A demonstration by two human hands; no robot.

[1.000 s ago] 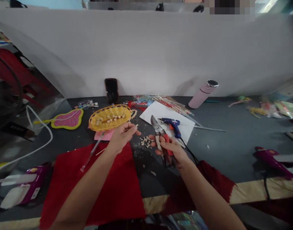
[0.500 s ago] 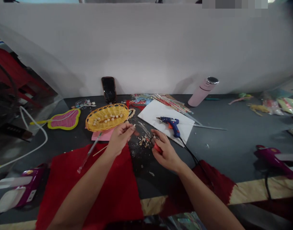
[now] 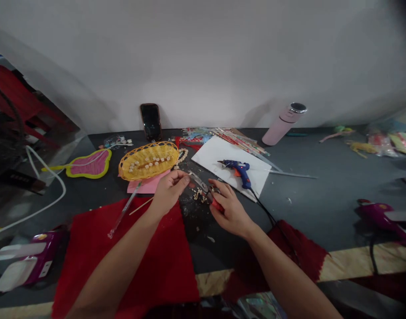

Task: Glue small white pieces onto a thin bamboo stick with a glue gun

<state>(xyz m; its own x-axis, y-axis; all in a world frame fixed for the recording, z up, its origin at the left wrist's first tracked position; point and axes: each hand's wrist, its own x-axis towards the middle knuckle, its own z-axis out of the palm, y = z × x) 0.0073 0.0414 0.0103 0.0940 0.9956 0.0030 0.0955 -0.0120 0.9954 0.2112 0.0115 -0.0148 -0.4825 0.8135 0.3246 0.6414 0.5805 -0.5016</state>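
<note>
My left hand (image 3: 172, 188) pinches a small pale piece, mostly hidden by the fingertips. Red-handled pliers or cutters (image 3: 203, 184) are in the grip of my right hand (image 3: 230, 207), and their metal jaws reach to the piece at my left fingertips. Small cream bits (image 3: 199, 195) lie scattered on the dark table below the tool. A yellow woven basket (image 3: 149, 173) with several pale clusters in it sits beyond my left hand. Just right of the tool, a blue glue gun (image 3: 237, 170) rests on a white board (image 3: 209, 155).
A phone (image 3: 151, 122) leans on the wall, and a pink bottle (image 3: 282, 126) stands at the back right. Patterned strips (image 3: 239, 141) lie behind the board. Red cloth (image 3: 163, 252) covers the near left; a black cord (image 3: 264, 208) runs from the glue gun.
The tool's jaws have come together with the piece at my left fingertips; before, there was a small gap. The camera view has shifted slightly.
</note>
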